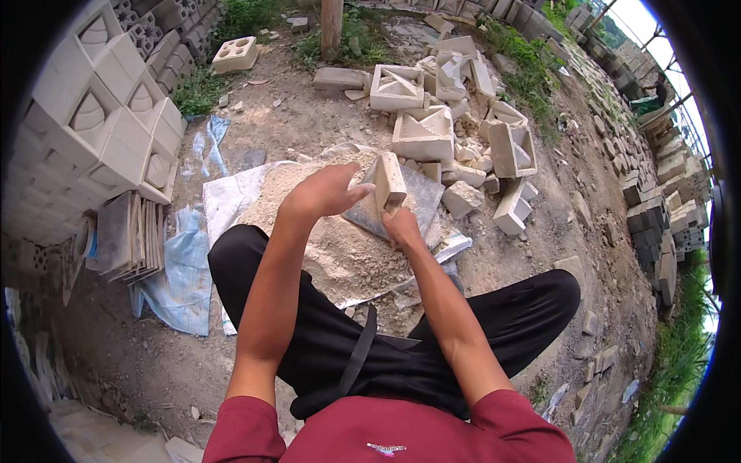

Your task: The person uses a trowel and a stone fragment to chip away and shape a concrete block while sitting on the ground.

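My right hand (401,227) is closed around the short handle of a pale, block-headed mallet (391,182), its head standing above a flat grey slab (426,191). To the left of the mallet, my left hand (328,190) hovers over the powder with thumb and fingers apart, holding nothing. A heap of pale, crumbly powder (340,258) lies between my knees on a white sheet (224,202). It partly surrounds the slab, whose near side is hidden by my right hand and the mallet.
Broken pale blocks (424,133) and rubble are piled beyond the slab. Stacked patterned blocks (116,147) rise at the left, near upright thin boards (139,235) and a torn blue sheet (189,270). A wooden post (331,31) stands at the back, by a block with round holes (235,55).
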